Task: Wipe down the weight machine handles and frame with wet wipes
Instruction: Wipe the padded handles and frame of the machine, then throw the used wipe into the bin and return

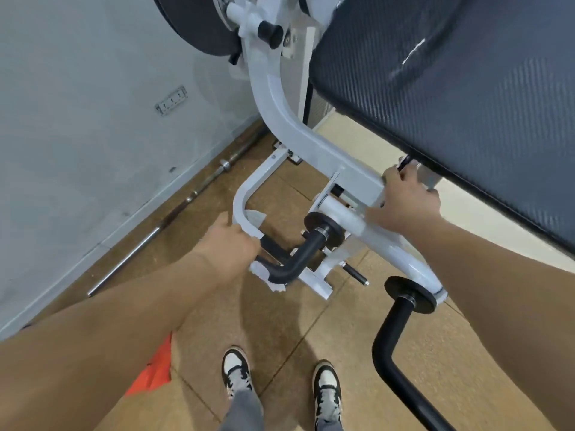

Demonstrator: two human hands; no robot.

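The wet wipe (255,218) sits at centre frame, bunched against the lower bend of the white frame (280,113), where the tube meets a black handle (298,262). The left grip (227,241), a bare hand, is closed around the wipe and the tube. More white wipe shows below the fist at the handle's elbow; one sheet or two, I cannot tell. The right grip (407,203) is clamped on the frame's arm at centre right.

There are two black handles; the second handle (392,346) curves through the lower right. A dark woven-pattern pad (451,88) fills the upper right, hiding the frame behind it. One black weight plate (193,23) hangs upper left. One barbell (174,213) lies along the wall on the brown floor (280,337). Two sneakers (236,371) stand at bottom centre.
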